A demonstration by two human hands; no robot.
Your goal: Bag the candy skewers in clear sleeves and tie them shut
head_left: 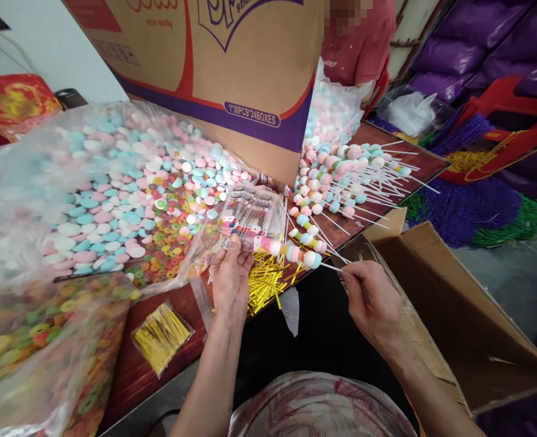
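Note:
My right hand [372, 298] is closed on the bare white end of a candy skewer [291, 252], threaded with pink, white and blue marshmallows and gummy rings. The skewer's far end reaches into the mouth of a clear printed wrapper, which my left hand [231, 276] pinches between thumb and fingers. Behind the left hand lies a stack of printed plastic wrappers [250, 209]. Gold twist ties [265, 285] are heaped just below the skewer. Many more finished candy skewers [341, 176] lie piled on the table beyond, their sticks pointing right.
Big clear bags of marshmallows [104, 212] and gummy rings [22, 340] cover the left side. A tall carton [232, 73] stands at the back. An open cardboard box [460, 309] is at my right. Another person [359, 48] sits behind the table [172, 340]. A packet of twist ties [161, 337] lies near.

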